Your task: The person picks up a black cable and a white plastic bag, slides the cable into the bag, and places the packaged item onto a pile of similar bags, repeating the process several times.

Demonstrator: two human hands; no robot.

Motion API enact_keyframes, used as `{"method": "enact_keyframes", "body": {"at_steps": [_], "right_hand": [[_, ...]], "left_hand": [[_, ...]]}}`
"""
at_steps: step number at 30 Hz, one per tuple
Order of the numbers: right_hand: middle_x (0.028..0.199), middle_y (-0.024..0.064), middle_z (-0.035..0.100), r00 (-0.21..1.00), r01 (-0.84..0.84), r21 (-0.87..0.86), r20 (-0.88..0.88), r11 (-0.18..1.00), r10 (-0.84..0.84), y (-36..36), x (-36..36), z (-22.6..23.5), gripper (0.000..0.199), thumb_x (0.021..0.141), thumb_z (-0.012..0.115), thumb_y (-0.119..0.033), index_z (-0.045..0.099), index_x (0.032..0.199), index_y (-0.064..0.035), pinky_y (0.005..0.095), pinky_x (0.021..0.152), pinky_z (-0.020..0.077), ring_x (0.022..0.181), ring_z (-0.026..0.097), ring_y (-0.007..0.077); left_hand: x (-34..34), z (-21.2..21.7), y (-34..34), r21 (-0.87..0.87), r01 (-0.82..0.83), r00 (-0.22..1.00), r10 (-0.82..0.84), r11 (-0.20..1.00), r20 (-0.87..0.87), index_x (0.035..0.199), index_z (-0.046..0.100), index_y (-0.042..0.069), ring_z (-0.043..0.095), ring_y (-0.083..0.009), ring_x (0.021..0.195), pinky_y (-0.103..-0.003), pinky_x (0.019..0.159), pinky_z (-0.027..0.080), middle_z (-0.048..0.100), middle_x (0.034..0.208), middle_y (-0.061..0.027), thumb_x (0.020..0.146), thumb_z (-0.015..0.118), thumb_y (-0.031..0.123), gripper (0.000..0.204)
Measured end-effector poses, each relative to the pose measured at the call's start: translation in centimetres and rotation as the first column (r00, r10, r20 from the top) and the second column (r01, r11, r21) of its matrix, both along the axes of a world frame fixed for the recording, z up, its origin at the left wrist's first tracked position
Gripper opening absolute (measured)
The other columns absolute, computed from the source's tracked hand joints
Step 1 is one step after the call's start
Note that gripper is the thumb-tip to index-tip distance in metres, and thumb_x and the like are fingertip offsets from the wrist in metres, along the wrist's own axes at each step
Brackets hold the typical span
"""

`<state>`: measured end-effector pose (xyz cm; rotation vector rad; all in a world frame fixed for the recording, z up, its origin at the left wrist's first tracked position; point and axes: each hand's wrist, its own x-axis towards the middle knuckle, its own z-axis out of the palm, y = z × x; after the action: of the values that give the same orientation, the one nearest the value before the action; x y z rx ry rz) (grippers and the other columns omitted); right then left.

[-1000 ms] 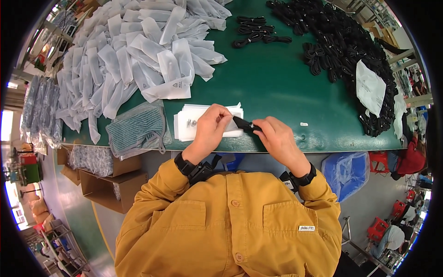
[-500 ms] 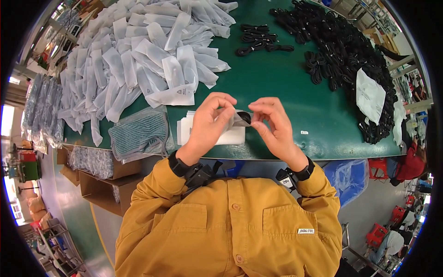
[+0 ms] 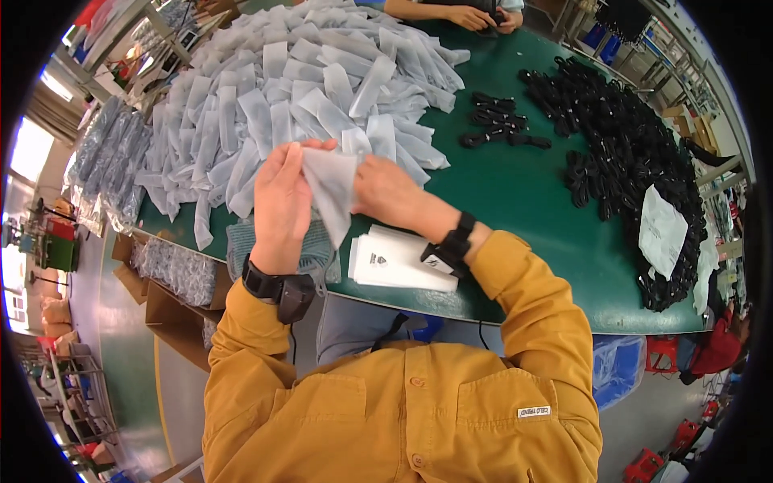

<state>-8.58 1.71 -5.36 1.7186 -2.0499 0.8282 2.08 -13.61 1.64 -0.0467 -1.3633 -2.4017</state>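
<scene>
A translucent white plastic bag is held up over the near edge of the big bag pile. My left hand grips its upper left part between thumb and fingers. On the bag's other side, my right hand has curled fingers closed at its edge. The bag's contents do not show. Below my right wrist lies a stack of flat white bags, with a folded blue-green striped cloth to its left, partly behind my left wrist.
Filled white bags form a large heap on the green table. Bundled black cables are piled at right, a smaller group nearer the middle. Another person's hands work at the far edge. Cardboard boxes stand lower left.
Both hands have moved left and farther over the table with the bag. The black cable that showed at its opening is out of sight. Another person's hands now show at the far edge.
</scene>
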Motion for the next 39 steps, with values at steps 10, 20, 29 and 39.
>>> {"method": "enact_keyframes", "body": {"at_steps": [10,20,29,39], "right_hand": [[0.103,0.0191,0.059,0.875,0.335,0.258,0.270,0.906,-0.401,-1.1,-3.1,2.3,0.035,0.078,0.071,-0.025,0.061,0.101,-0.0010,0.0457,0.080,0.0495,0.098,0.058,0.0371],[0.140,0.0111,0.047,0.552,0.833,0.119,-0.102,0.540,-0.828,11.7,-19.3,-2.4,0.059,0.086,0.066,-0.041,0.050,0.137,-0.0151,0.0575,0.097,0.0416,0.130,0.042,0.0340],[0.141,0.0079,0.047,0.611,0.760,0.383,-0.146,0.524,-0.778,16.9,-14.6,-4.7,0.053,0.098,0.046,-0.047,0.043,0.144,-0.0214,0.0560,0.102,0.0387,0.136,0.036,0.0348],[0.132,0.0113,0.051,0.682,0.731,0.168,-0.224,0.661,-0.697,22.4,-2.3,-2.9,0.045,0.093,0.059,-0.030,0.053,0.134,-0.0137,0.0482,0.097,0.0424,0.126,0.045,0.0344]], "left_hand": [[-6.9,1.4,-9.8,-0.965,-0.237,0.861,0.484,0.111,-0.156,0.123,0.051,-0.007,0.053,-0.0386,0.121,-0.045,0.104,0.042,0.060,0.121,-0.0212,0.097,0.054,0.010,0.032],[-0.6,-3.5,-0.2,-0.989,-0.145,0.989,0.036,-0.043,-0.146,0.137,0.045,0.005,0.033,-0.0426,0.136,-0.049,0.110,0.032,0.036,0.144,-0.0219,0.081,0.073,0.014,0.064],[2.9,-7.3,10.7,-0.975,0.124,0.941,-0.333,0.186,0.056,0.106,0.060,0.003,0.055,-0.0343,0.094,-0.041,0.081,0.046,0.053,0.100,-0.0141,0.077,0.074,0.008,0.033],[3.4,-10.3,13.1,-0.986,0.034,0.977,-0.214,0.164,-0.002,0.089,0.060,0.003,0.056,-0.0325,0.087,-0.041,0.074,0.046,0.055,0.088,-0.0113,0.078,0.071,0.007,0.016]]}}
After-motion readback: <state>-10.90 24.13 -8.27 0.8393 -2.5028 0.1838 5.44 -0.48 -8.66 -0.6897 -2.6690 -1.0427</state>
